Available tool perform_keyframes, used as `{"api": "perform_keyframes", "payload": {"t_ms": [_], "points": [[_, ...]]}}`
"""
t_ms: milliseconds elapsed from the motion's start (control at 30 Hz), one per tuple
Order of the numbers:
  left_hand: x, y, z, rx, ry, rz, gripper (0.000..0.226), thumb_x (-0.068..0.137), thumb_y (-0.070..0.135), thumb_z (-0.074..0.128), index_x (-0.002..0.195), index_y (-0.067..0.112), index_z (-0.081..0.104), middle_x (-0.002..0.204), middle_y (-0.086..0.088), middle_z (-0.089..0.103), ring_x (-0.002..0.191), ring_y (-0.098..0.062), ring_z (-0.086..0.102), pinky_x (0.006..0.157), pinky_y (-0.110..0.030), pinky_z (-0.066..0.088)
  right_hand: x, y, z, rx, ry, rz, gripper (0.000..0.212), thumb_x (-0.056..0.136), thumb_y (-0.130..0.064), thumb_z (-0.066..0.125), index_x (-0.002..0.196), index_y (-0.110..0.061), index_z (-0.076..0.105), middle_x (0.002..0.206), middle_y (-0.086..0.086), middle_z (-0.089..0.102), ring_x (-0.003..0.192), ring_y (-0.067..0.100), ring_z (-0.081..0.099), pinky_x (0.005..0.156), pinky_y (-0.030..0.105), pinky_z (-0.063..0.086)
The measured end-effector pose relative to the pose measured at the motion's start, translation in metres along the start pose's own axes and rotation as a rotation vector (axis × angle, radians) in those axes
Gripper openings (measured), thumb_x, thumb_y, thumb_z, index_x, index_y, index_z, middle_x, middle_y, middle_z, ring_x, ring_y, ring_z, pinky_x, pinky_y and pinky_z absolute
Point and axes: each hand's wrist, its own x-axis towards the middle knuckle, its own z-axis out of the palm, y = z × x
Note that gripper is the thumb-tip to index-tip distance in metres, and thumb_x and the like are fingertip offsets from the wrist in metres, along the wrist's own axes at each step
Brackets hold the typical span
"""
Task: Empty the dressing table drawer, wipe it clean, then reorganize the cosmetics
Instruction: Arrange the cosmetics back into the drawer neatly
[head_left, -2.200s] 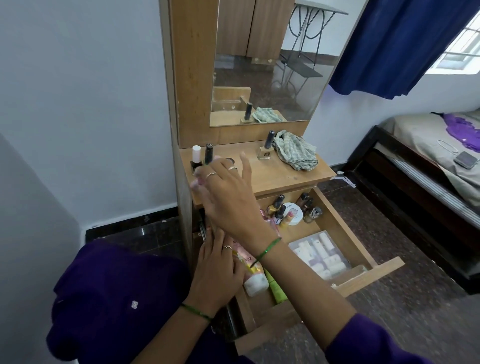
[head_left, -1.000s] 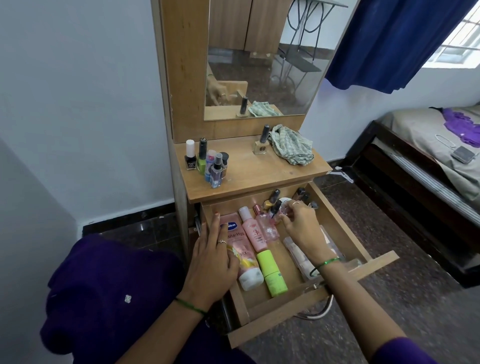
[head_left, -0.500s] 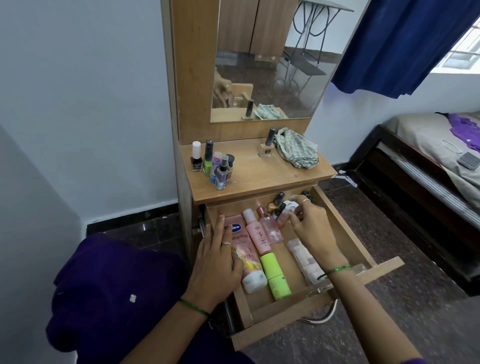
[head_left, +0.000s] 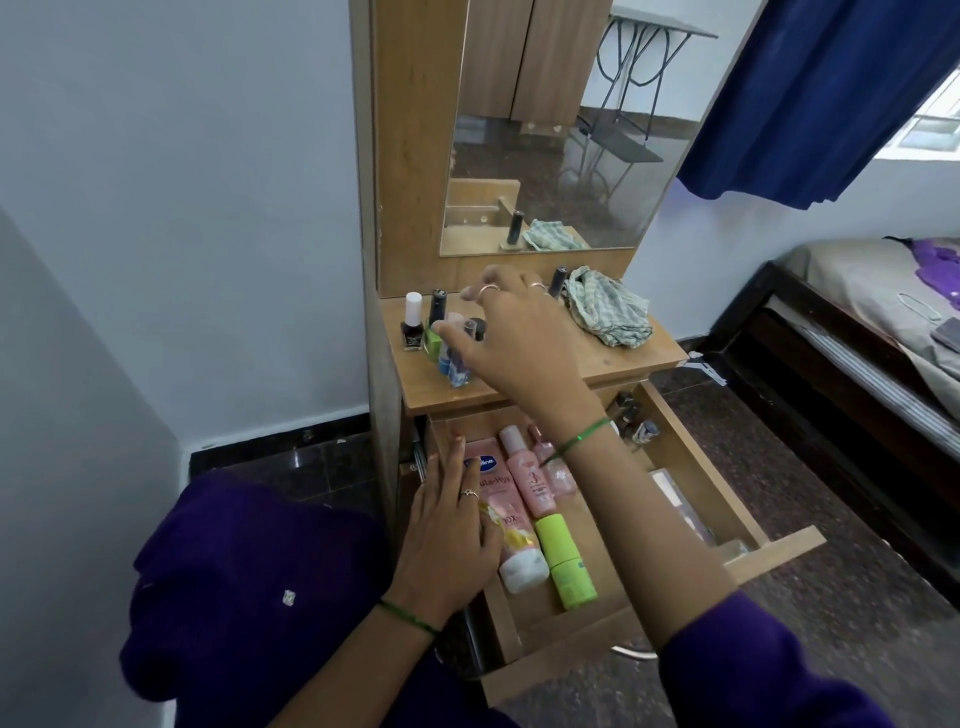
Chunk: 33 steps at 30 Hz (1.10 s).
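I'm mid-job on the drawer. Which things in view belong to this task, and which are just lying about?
Part of the job:
open drawer
pink lotion tube
pink bottle
green tube
small bottles on the tabletop
checked cloth
right hand
left hand

Just lying about:
bed
phone
blue curtain

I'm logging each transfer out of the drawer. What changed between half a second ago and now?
The right hand left the back of the drawer and rose up and to the left, over the small bottles on the tabletop; whether it holds anything cannot be told. The left hand stayed flat on the pink tube. The pink bottle, green bottle and checked cloth did not move.
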Motion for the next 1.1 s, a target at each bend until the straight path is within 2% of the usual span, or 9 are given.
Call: {"api": "perform_keyframes", "payload": {"t_ms": [167,367,500,633,733,800,900,1000,1100], "points": [[-0.001,0.001,-0.001,-0.012,0.009,0.003,0.066,0.097,0.030,0.032,0.151,0.018,-0.004,0.143,0.011,-0.035,0.133,-0.010,-0.027,0.108,-0.029,-0.010,0.009,-0.011,0.014,-0.172,-0.073,0.028,0.034,0.087,-0.039,0.051,0.099,-0.010,0.066,0.121,0.007,0.053,0.120,0.031,0.044,0.106,0.046,0.027],[0.000,-0.001,0.000,0.002,0.000,0.006,0.071,0.087,0.038,0.019,0.151,0.019,-0.005,0.150,0.009,-0.030,0.133,-0.011,-0.027,0.109,-0.029,-0.010,0.004,-0.016,0.019,-0.054,0.015,0.007,0.024,0.087,-0.032,0.057,0.093,-0.011,0.067,0.110,0.006,0.059,0.112,0.029,0.050,0.099,0.042,0.035],[0.001,-0.002,0.002,-0.013,0.016,0.012,0.065,0.095,0.032,0.028,0.151,0.019,-0.002,0.153,0.006,-0.026,0.133,-0.009,-0.025,0.109,-0.028,-0.010,-0.017,-0.020,-0.005,0.297,0.179,-0.077,0.014,0.082,-0.031,0.066,0.080,-0.017,0.066,0.094,-0.006,0.062,0.092,0.013,0.056,0.077,0.024,0.042],[0.000,-0.002,0.002,-0.016,0.032,0.028,0.064,0.095,0.033,0.028,0.151,0.019,0.000,0.151,0.008,-0.029,0.134,-0.009,-0.025,0.110,-0.028,-0.008,-0.053,-0.002,-0.038,0.564,0.113,0.068,0.007,0.084,-0.030,0.065,0.082,-0.024,0.066,0.087,-0.014,0.063,0.084,0.003,0.059,0.073,0.019,0.049],[0.000,-0.001,0.001,-0.025,0.029,0.021,0.064,0.096,0.030,0.033,0.151,0.018,0.002,0.155,0.005,-0.024,0.133,-0.009,-0.025,0.111,-0.029,-0.008,-0.075,0.043,-0.042,0.536,0.158,0.254,0.009,0.082,-0.029,0.069,0.083,-0.020,0.070,0.082,-0.005,0.068,0.071,0.004,0.063,0.067,0.016,0.051],[0.000,-0.001,0.001,-0.025,0.030,0.020,0.064,0.096,0.029,0.033,0.151,0.018,0.002,0.155,0.005,-0.024,0.134,-0.009,-0.025,0.111,-0.029,-0.007,-0.089,0.077,-0.033,0.466,0.162,0.380,0.007,0.081,-0.028,0.068,0.083,-0.021,0.068,0.078,-0.003,0.069,0.062,0.008,0.063,0.069,0.026,0.054],[0.000,-0.001,0.002,-0.033,0.020,0.015,0.064,0.096,0.029,0.033,0.151,0.017,0.003,0.155,0.005,-0.024,0.134,-0.009,-0.025,0.112,-0.031,-0.005,-0.105,0.113,-0.014,0.405,0.121,0.491,0.002,0.081,-0.019,0.068,0.082,-0.018,0.065,0.075,0.001,0.070,0.066,0.015,0.066,0.074,0.037,0.056],[0.000,-0.001,0.003,-0.026,0.021,0.020,0.063,0.096,0.030,0.033,0.151,0.017,0.005,0.155,0.005,-0.024,0.133,-0.009,-0.025,0.112,-0.031,-0.005,-0.116,0.130,0.007,0.328,0.030,0.545,0.005,0.081,-0.016,0.068,0.085,-0.012,0.068,0.079,0.001,0.070,0.075,0.013,0.064,0.076,0.027,0.052],[0.001,-0.002,0.005,-0.019,0.032,0.028,0.063,0.096,0.031,0.032,0.151,0.017,0.006,0.155,0.005,-0.022,0.132,-0.008,-0.025,0.111,-0.029,-0.005,-0.123,0.137,0.026,0.358,-0.079,0.602,0.008,0.081,-0.014,0.069,0.087,-0.008,0.068,0.078,0.003,0.068,0.076,0.018,0.064,0.068,0.023,0.050]]}}
